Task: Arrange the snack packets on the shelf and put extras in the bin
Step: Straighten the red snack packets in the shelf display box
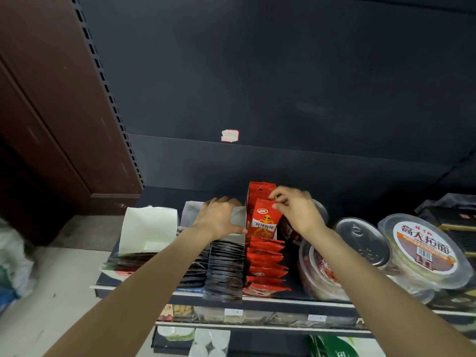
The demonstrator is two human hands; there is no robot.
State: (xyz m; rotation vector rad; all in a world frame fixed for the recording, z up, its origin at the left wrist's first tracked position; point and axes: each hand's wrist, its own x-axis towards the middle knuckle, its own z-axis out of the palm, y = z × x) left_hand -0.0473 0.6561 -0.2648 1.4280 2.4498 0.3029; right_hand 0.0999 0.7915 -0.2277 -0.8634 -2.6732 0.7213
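A red snack packet (pixel 264 219) with an orange figure stands upright in the red row on the shelf (pixel 257 301). My right hand (pixel 296 210) pinches its top edge. More red packets (pixel 265 266) lie overlapped in front of it, and others stand behind it (pixel 260 189). My left hand (pixel 219 217) grips the grey divider card (pixel 238 216) beside the red row. A row of dark packets (pixel 226 269) runs in front of that card. Further left lies another dark row (pixel 134 260) behind a white card (pixel 150 228).
Round plastic tubs with printed lids (pixel 422 248) and a can-topped tub (pixel 363 238) crowd the shelf to the right. Lower shelves (pixel 257 323) hold more goods. A white bag (pixel 13 256) sits on the floor at left. A brown cabinet (pixel 51 112) stands left of the shelving.
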